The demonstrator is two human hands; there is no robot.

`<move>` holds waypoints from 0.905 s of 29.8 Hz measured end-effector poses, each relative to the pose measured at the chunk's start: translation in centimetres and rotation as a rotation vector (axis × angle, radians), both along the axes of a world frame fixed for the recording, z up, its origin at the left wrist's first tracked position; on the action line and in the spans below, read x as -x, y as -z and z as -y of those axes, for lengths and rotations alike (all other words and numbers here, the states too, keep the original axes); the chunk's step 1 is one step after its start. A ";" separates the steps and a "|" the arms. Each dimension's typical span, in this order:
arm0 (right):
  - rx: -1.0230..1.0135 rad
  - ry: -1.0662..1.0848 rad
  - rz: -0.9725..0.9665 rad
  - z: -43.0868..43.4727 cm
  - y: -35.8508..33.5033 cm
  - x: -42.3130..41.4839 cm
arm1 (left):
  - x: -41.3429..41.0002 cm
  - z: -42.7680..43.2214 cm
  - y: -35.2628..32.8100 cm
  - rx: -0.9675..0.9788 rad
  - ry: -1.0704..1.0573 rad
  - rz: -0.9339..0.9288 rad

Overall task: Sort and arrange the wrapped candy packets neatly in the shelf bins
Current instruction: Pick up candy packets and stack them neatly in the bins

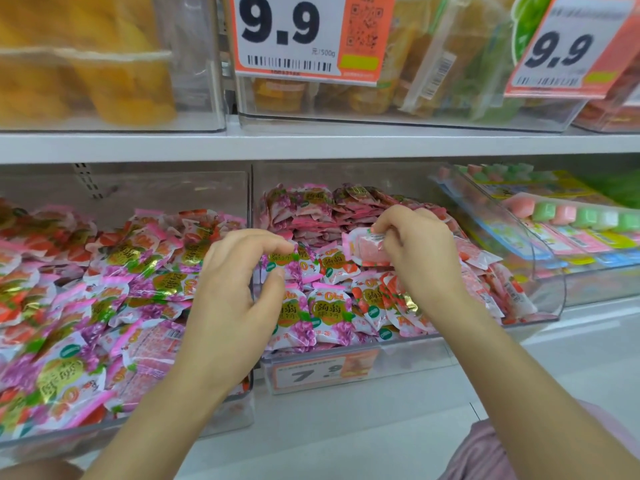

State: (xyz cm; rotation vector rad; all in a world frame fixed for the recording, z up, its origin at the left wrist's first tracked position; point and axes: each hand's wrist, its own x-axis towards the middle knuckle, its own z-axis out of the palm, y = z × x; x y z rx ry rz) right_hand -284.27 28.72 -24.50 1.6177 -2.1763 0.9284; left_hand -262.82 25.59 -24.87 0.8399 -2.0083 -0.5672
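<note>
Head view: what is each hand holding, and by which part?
Right hand pinches a pink candy packet by its upper right edge. Left hand curls over a purple packet; grip unclear.

Two hands (228, 299) (419, 258), three price tags (287, 32), three lower bins (415, 344).

The right hand (415, 258) is hiding part of the pink packet (367, 249) (print blurred). The frame edge is cutting off the left bin (228, 417).

An orange-and-white paper price tag (298, 32) at the upper shelf's (311, 143) front edge reads "9.9 元/500g". A second price tag (568, 50), rightward, reads "9.9". A small orange tag (322, 370) on the lower clear bin's (415, 355) front reads "7.9"; purple grape-printed packets (327, 313) read "蒟蒻".
</note>
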 end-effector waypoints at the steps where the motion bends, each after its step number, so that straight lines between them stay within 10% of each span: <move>1: -0.006 0.005 0.021 0.0 0.0 0.1 | 0.1 0.0 0.0 -0.008 0.001 -0.002; 16: -0.164 -0.087 -0.103 0.0 1.3 -0.8 | -0.2 -0.2 -0.2 -0.039 0.006 0.003; 23: 0.236 -0.085 0.276 -0.8 -0.7 -1.5 | -0.2 -0.8 -0.8 0.061 -0.024 -0.043; 27: 0.479 -0.214 0.188 -1.8 -2.1 -4.3 | -0.2 -2.4 -2.7 -0.248 0.177 -0.212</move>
